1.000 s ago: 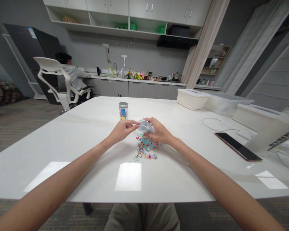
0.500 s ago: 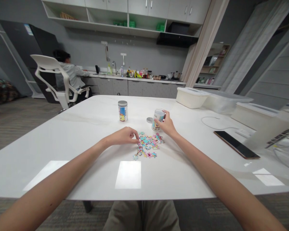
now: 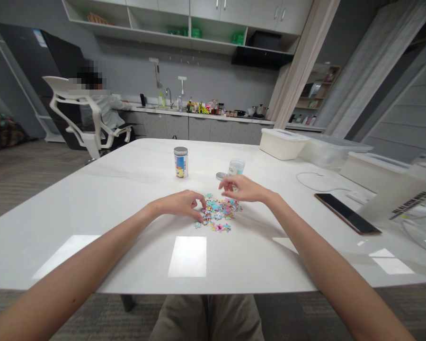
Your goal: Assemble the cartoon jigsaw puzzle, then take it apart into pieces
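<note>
A loose pile of colourful jigsaw puzzle pieces (image 3: 218, 210) lies on the white table (image 3: 135, 255) before me. My left hand (image 3: 188, 204) rests at the pile's left edge, thumb and fingers apart around a few pieces. Above the pile's far right side is my right hand (image 3: 243, 188), its fingers loosely curved and apart, with nothing in them. Just behind it stands an uncapped clear jar (image 3: 236, 166), its lower part hidden by that hand. Next to this jar a silver lid (image 3: 221, 175) lies flat. A second jar (image 3: 181, 162), capped, stands upright farther left.
To the right lie a phone (image 3: 347, 213) and a white cable (image 3: 319, 173). Storage boxes (image 3: 282, 144) line the table's right side. Beyond the table, a person (image 3: 104, 111) sits on a white-framed chair (image 3: 95, 118) by the kitchen counter.
My right hand has let go of the clear jar, which now stands on the table, and has moved down toward the pieces. My left hand's fingers have spread at the pile's edge.
</note>
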`<state>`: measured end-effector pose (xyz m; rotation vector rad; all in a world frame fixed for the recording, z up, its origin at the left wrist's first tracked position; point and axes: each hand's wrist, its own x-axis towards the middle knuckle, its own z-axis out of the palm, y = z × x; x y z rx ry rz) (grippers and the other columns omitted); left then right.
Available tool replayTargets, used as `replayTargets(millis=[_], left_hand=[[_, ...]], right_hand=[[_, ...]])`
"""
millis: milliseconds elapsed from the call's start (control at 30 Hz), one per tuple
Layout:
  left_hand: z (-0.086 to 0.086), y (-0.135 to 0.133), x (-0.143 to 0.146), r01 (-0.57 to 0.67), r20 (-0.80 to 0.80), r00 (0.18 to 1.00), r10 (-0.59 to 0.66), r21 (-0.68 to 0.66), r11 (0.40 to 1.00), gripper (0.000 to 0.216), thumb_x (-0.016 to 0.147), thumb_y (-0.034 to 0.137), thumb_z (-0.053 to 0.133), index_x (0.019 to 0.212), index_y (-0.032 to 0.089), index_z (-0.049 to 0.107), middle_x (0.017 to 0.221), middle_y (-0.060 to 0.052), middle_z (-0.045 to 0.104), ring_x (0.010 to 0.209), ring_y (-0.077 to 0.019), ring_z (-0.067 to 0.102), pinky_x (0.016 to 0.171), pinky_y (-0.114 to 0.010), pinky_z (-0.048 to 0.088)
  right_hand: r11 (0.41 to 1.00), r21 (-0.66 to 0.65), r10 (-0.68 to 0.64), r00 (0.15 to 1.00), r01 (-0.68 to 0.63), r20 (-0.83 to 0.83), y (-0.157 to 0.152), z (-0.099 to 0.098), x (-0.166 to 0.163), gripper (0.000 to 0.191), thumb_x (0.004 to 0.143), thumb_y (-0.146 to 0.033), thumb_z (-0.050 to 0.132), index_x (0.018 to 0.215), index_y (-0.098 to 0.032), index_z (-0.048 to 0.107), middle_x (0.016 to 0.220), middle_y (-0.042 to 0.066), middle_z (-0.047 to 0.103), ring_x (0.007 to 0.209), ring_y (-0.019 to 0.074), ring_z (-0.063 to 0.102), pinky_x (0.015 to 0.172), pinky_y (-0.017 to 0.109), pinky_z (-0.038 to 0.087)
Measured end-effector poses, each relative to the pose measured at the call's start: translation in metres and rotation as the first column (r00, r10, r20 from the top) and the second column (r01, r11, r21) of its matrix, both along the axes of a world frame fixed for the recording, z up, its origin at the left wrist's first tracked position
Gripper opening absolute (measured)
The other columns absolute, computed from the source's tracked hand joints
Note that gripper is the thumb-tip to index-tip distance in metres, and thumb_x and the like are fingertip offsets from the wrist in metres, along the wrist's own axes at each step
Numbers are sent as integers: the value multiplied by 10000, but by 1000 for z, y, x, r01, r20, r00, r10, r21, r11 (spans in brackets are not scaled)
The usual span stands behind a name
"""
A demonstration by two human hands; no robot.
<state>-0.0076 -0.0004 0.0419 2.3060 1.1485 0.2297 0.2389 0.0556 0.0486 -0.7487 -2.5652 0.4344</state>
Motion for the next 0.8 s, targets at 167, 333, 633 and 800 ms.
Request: replayTargets(millis=[167,333,633,800], left_hand=[[0,0,0,3,3,1000,-3,3,1000,291,704,428,708,902,216,696,539,72,360,487,-97,331,483,-218,252],[-1,2,-1,7,-3,1000,-7,41,999,357,757,476,661,986,202,675,547,61,446,495,-108,401,505,-220,300],[-27,6,17,-165,-161,959,234,355,920,434,951,431,384,1327,285,543,871,-60,725,785,-228,647,680,-290,417],[-33,6,21,-126,-241,942,233,391,912,365,946,403,394,1182,289,648,832,-64,721,775,-240,659,674,-301,431]], right_hand=[[986,-160,88,971,-53,223,1,-14,-2,158,724,-134,628,860,-181,692,739,19,640,645,151,571,600,276,463],[981,-184,92,975,-55,200,5,-17,1,194,728,-105,604,879,-178,701,765,24,657,655,147,581,601,269,468],[992,-125,-20,998,27,55,13,-27,-8,244,722,-22,537,860,-173,671,788,23,698,734,159,644,671,280,498],[994,-100,-29,998,35,58,14,-36,-12,199,734,-33,557,846,-164,657,789,30,686,725,157,630,685,289,500]])
